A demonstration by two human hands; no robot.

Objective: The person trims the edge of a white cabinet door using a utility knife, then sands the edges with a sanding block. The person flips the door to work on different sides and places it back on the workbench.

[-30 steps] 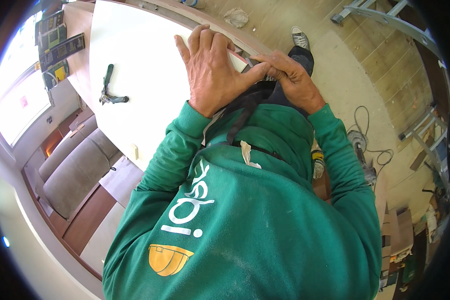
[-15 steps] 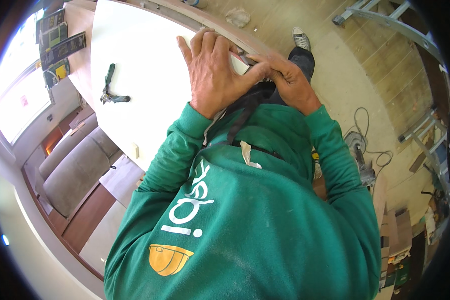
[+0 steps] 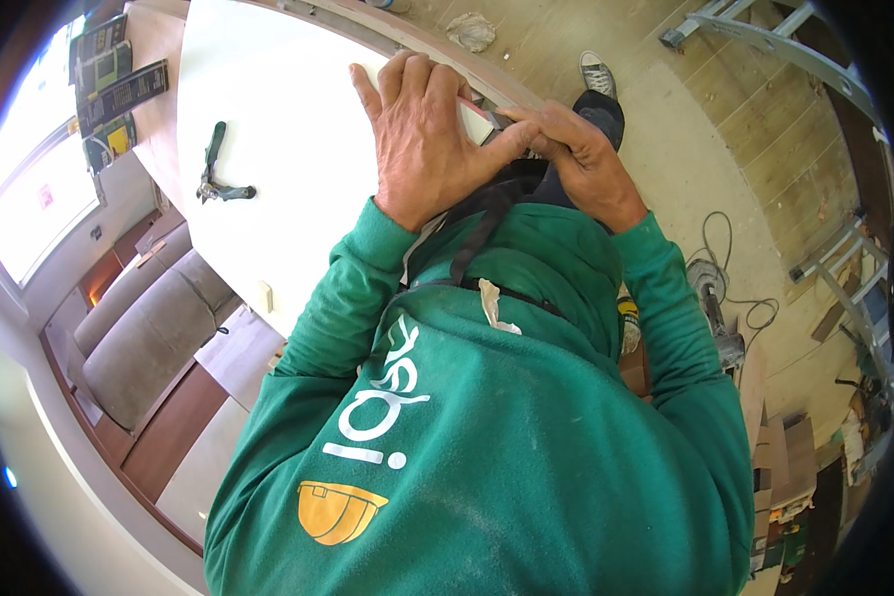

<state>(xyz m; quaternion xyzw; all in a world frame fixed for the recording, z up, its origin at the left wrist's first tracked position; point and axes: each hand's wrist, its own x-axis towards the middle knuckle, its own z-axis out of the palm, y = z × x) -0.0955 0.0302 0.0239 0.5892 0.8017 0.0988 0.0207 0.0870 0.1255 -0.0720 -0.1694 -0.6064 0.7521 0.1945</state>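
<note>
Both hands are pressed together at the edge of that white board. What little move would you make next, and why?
Probably a short slide of the right hand along the edge of the white board, while the left hand lies flat on the board, steadying it. The right fingertips pinch at the board's corner; what they hold is hidden.

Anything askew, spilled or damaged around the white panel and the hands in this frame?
Nothing looks damaged. Both hands, left hand and right hand, press at the white panel edge. Mild clutter only: a crumpled rag and a power tool with its loose cord lie on the floor; a dark hand tool lies on the panel.
</note>
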